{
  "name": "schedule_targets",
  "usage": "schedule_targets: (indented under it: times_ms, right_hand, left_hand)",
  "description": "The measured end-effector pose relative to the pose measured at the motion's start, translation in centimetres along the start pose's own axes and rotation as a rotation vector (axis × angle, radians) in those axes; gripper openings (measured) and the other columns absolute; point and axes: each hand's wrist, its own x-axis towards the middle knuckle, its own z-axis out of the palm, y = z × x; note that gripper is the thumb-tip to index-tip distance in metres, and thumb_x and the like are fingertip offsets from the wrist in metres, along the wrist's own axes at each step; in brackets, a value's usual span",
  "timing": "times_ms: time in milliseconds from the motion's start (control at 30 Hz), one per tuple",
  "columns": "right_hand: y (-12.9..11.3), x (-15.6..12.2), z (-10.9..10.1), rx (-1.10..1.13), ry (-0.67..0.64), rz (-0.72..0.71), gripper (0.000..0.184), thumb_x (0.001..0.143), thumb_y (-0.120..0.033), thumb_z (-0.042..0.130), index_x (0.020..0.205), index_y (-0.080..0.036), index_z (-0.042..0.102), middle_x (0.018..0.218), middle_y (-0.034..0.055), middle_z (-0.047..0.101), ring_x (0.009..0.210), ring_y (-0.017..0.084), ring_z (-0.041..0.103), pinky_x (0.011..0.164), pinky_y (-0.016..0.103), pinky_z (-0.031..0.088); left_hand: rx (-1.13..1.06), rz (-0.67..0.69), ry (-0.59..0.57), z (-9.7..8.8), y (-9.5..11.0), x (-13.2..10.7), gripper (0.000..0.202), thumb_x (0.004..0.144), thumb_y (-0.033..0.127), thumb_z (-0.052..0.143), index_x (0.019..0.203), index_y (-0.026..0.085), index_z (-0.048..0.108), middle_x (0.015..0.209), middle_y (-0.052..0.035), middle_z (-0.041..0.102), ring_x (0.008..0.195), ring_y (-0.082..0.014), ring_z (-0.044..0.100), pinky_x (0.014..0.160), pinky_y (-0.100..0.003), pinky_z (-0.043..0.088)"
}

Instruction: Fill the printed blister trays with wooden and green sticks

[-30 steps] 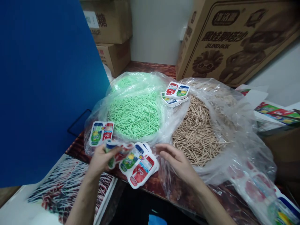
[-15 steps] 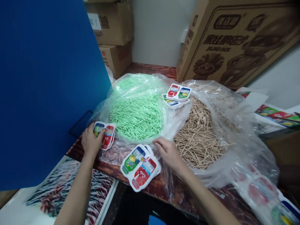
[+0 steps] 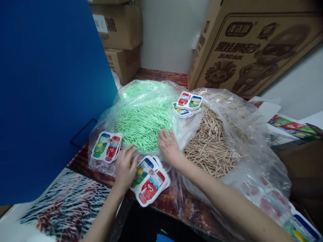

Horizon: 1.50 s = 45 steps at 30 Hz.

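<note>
My left hand [image 3: 127, 169], fingers apart and holding nothing, is over the left edge of the front stack of Cola and Sprite printed cards [image 3: 150, 190]. Just behind that stack, my right hand [image 3: 169, 148] reaches to the near right edge of the thin green sticks [image 3: 137, 124]; its fingers are extended and touch or almost touch them. These sticks lie in an opened clear plastic bag [image 3: 101, 116]. Left of my left hand lies another small pile of the same cards [image 3: 106, 147]. Brown sticks [image 3: 212, 148] fill a second clear bag [image 3: 252, 134] on the right.
More cards [image 3: 188, 102] rest between the two bags. A blue panel [image 3: 52, 101] stands at the left, with a black wire frame [image 3: 82, 132] beside it. Cardboard boxes [image 3: 121, 27] are stacked behind, and a large printed carton [image 3: 247, 50] leans at the back right.
My left hand has let go of the left card pile and moved right to the front stack. My right hand has moved forward to the edge of the green sticks.
</note>
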Motion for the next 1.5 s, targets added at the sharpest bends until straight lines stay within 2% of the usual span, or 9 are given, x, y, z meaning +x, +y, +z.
schedule_targets:
  times_ms: [333,467,667,800,900,967,1067,1233,1500]
  right_hand:
    - [0.9,0.9,-1.5,0.062,-0.131,-0.129,0.033,0.085,-0.006,0.036,0.1,-0.01,0.065,0.098,0.0184,0.062,0.1,0.031,0.048,0.092,0.048,0.032]
    - [3.6,1.7,-2.7,0.248,-0.153,0.082,0.02,0.089,-0.013,0.042,0.098,-0.01,0.06,0.103,0.0192,0.062,0.101,0.03,0.049,0.087,0.042,0.032]
    - [6.0,3.5,-3.2,0.484,-0.173,0.296,0.013,0.09,-0.031,0.051,0.092,-0.019,0.053,0.082,0.0058,0.066,0.08,0.02,0.058,0.066,0.026,0.034]
    - [6.7,4.1,-2.4,0.629,-0.146,0.376,0.014,0.09,-0.031,0.047,0.083,-0.02,0.05,0.072,0.0017,0.065,0.068,0.016,0.058,0.058,0.023,0.033]
    - [7.1,4.3,-1.7,0.75,-0.133,0.388,0.011,0.087,-0.025,0.045,0.078,-0.02,0.048,0.067,-0.0003,0.064,0.062,0.014,0.057,0.056,0.022,0.035]
    - [7.3,4.4,-1.3,0.81,-0.108,0.393,0.01,0.087,-0.025,0.044,0.078,-0.02,0.047,0.07,-0.0002,0.063,0.062,0.014,0.057,0.056,0.022,0.036]
    - [7.3,4.7,-1.3,0.842,-0.04,0.417,0.012,0.084,-0.03,0.047,0.075,-0.022,0.044,0.072,-0.0003,0.059,0.066,0.016,0.054,0.057,0.024,0.035]
    - [7.1,5.6,-2.3,0.892,-0.031,0.453,0.026,0.08,-0.03,0.053,0.062,-0.023,0.035,0.061,-0.0031,0.048,0.064,0.016,0.047,0.058,0.025,0.03]
    - [7.4,6.5,-4.3,1.144,-0.32,0.466,0.019,0.082,-0.018,0.051,0.064,-0.019,0.046,0.048,-0.0053,0.053,0.038,0.009,0.044,0.042,0.021,0.032]
  left_hand:
    - [-0.076,0.035,-0.138,1.6,2.4,-2.9,0.025,0.088,0.023,0.051,0.111,0.021,0.06,0.12,-0.012,0.058,0.114,-0.0275,0.052,0.096,-0.047,0.044]
    - [-0.035,0.15,-0.267,2.0,3.6,-5.5,0.048,0.083,0.031,0.059,0.129,0.023,0.05,0.141,-0.0148,0.044,0.133,-0.0344,0.035,0.106,-0.057,0.032]
    - [0.032,0.283,-0.499,3.8,3.9,-6.6,0.072,0.071,0.032,0.072,0.137,0.026,0.043,0.151,-0.015,0.031,0.14,-0.0377,0.023,0.108,-0.064,0.023]
    - [-0.009,0.282,-0.456,3.3,3.5,-6.0,0.064,0.076,0.035,0.068,0.134,0.023,0.045,0.148,-0.0153,0.037,0.138,-0.035,0.029,0.109,-0.06,0.026]
    - [-0.061,0.212,-0.269,1.5,1.9,-4.2,0.041,0.085,0.034,0.057,0.124,0.022,0.054,0.135,-0.0134,0.053,0.129,-0.0284,0.044,0.106,-0.05,0.035]
    - [-0.015,0.064,-0.053,-0.2,-0.6,-2.1,0.031,0.089,0.028,0.051,0.117,0.021,0.058,0.125,-0.0122,0.059,0.122,-0.0258,0.049,0.103,-0.046,0.038]
    - [0.182,-0.235,0.188,-2.2,-5.8,1.6,0.041,0.088,0.035,0.051,0.123,0.015,0.055,0.129,-0.0172,0.055,0.125,-0.0305,0.046,0.104,-0.047,0.035]
    - [0.359,-0.573,0.055,-2.6,-11.4,4.3,0.064,0.086,0.047,0.049,0.135,0.006,0.042,0.135,-0.0255,0.049,0.125,-0.0388,0.045,0.101,-0.053,0.035]
    - [0.333,-0.443,0.037,-0.8,-9.3,1.5,0.064,0.086,0.051,0.045,0.138,0.013,0.038,0.133,-0.0209,0.051,0.124,-0.0349,0.045,0.103,-0.05,0.033]
